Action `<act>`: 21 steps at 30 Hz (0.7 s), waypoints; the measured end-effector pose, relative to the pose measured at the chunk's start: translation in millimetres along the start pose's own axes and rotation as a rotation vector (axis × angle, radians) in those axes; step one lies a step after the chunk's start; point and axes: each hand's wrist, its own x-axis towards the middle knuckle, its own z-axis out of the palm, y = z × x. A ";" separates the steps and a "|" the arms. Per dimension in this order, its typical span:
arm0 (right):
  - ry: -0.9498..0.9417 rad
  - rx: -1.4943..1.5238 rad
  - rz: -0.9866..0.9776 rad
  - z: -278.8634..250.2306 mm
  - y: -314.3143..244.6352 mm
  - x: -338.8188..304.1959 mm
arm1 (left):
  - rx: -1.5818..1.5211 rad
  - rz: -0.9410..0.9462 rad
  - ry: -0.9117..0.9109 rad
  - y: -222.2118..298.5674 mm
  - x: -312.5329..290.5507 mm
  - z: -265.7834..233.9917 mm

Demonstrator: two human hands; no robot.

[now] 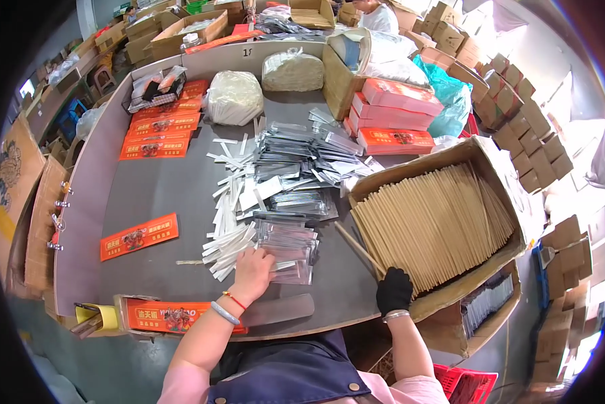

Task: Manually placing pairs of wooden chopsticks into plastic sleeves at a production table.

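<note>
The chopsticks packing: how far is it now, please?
Done: no finished packs can be told apart. In hand: the left hand rests on the clear sleeves, and the gloved right hand reaches the chopstick box. Left: the box looks nearly full, and many sleeves and white paper strips still lie on the table.

The sleeves (286,252) are clear glossy plastic, the sticks (437,219) pale bare wood in a brown cardboard box (410,174). The table (161,195) is matt grey. The right hand (394,291) wears a black cloth glove.
</note>
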 end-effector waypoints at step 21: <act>-0.270 0.515 -0.727 -9.6 -38.6 -28.5 | -0.127 -0.125 -0.156 1.8 -120.6 -62.6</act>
